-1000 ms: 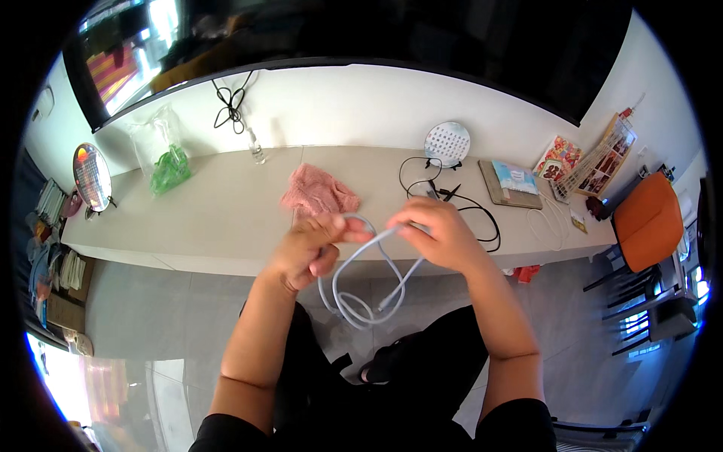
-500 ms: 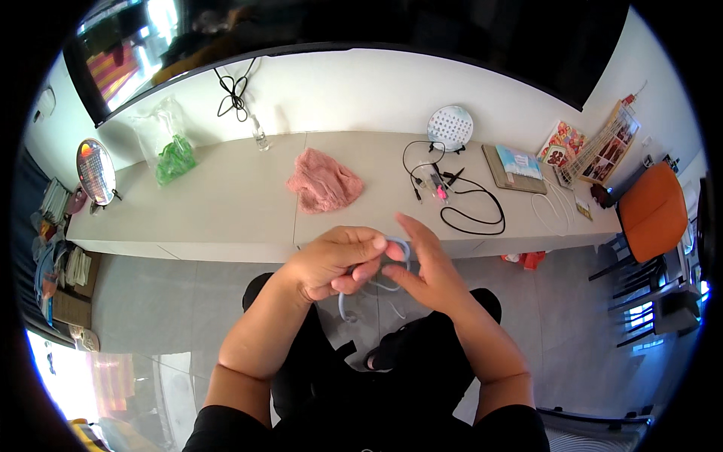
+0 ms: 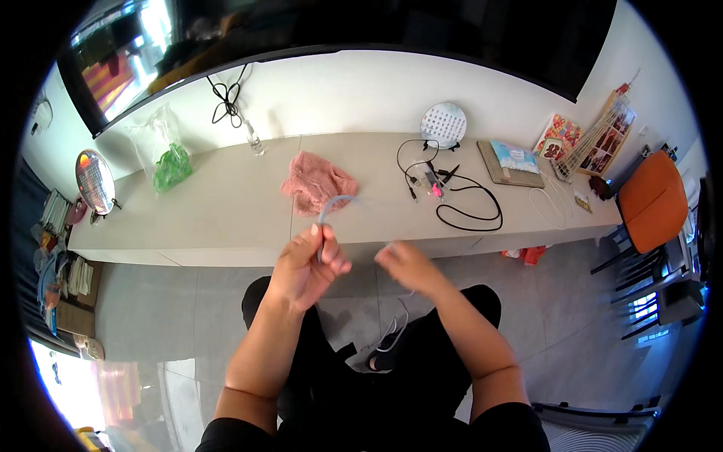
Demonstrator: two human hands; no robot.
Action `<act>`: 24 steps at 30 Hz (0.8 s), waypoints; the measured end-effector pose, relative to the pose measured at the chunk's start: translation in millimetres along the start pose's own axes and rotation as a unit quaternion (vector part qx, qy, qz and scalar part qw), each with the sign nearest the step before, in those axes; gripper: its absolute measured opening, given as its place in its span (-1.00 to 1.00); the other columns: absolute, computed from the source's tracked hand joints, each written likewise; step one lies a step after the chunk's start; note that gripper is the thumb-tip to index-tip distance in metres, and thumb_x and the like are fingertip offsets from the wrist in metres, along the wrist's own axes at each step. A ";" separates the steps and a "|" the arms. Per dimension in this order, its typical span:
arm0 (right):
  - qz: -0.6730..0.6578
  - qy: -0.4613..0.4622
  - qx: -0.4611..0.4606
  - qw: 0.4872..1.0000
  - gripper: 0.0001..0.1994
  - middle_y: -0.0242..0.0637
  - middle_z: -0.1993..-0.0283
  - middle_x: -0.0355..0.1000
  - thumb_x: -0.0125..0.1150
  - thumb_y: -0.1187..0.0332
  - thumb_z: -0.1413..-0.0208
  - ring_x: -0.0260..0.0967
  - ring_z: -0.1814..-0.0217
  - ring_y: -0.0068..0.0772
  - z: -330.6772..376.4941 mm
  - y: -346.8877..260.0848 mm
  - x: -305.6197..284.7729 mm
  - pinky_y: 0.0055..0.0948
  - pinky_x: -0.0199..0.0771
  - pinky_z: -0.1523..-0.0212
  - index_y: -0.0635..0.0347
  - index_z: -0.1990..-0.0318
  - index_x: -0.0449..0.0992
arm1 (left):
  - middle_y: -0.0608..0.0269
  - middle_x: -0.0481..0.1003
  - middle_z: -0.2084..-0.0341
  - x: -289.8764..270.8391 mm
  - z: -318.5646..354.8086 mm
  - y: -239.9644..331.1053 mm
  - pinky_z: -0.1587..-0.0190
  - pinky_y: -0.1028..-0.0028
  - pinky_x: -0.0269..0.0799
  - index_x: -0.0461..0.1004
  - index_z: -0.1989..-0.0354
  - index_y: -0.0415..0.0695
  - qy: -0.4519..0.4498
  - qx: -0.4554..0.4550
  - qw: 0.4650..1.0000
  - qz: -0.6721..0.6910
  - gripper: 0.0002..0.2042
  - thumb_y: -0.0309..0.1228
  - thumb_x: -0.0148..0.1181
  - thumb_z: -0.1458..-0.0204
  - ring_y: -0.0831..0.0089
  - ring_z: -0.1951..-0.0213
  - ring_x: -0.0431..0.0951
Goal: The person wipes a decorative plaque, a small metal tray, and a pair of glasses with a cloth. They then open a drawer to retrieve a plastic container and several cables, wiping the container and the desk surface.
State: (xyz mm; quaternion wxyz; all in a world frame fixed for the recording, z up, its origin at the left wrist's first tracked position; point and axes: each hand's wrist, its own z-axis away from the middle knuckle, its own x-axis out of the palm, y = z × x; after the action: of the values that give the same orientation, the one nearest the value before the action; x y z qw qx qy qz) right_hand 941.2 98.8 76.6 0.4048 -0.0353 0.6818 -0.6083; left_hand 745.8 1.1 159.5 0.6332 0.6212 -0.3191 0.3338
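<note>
A pale grey-blue cord is pinched between the thumb and fingers of my left hand, in front of the bench. Its upper part rises from my fingers and arcs to the right, smeared by motion, across the pink cloth behind. My right hand is level with the left and apart from it, its fingers drawn together and blurred. Below the right hand more of the cord hangs in loose loops down to my dark shoe. The grip of the right fingertips is only partly visible.
The long beige bench carries a bag with green contents, a round mirror, a small clear bottle, a black cable, a patterned round plate and a notebook. An orange chair stands right.
My hands have moved apart, the left one leftward. The cord, looped between both hands before, now arcs up from my left hand and hangs lower below my right.
</note>
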 end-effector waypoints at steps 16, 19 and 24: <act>0.004 0.116 -0.027 0.993 -0.68 -0.10 0.44 0.48 0.02 0.11 -0.19 0.42 0.41 -0.08 17.5 10.1 17.4 -0.17 0.36 0.37 0.22 0.33 0.46 | 0.45 0.17 0.73 -22.9 -9.1 -40.7 0.43 0.47 0.25 0.41 0.23 -0.16 -0.010 -0.075 0.996 0.052 -0.66 -0.17 -0.23 -0.28 0.57 0.69 0.11; 0.051 -0.045 0.024 0.997 -0.73 0.00 0.38 0.45 -0.01 0.14 -0.20 0.38 0.32 0.18 52.7 -15.9 53.6 0.03 0.34 0.31 0.18 0.31 0.38 | 0.35 0.36 0.58 -18.1 -28.8 -37.3 0.38 0.43 0.32 0.34 0.11 -0.20 0.044 0.103 0.982 -0.151 -0.72 -0.26 -0.23 -0.29 0.54 0.61 0.26; 0.102 0.026 -0.130 0.986 -0.73 -0.08 0.48 0.44 0.11 0.16 -0.12 0.40 0.45 0.01 50.3 -61.0 9.3 -0.15 0.35 0.43 0.21 0.36 0.39 | 0.15 0.51 0.49 -43.0 -6.2 -60.8 0.33 0.38 0.43 0.36 0.19 -0.29 -0.079 0.176 0.727 -0.660 -0.79 -0.40 -0.13 -0.22 0.39 0.53 0.46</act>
State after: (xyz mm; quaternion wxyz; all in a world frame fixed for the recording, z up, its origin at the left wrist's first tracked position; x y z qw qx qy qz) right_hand 937.9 37.8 127.6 0.4387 -0.0020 0.7652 -0.4712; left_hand 770.8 5.9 89.2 0.5456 0.7995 0.1865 -0.1681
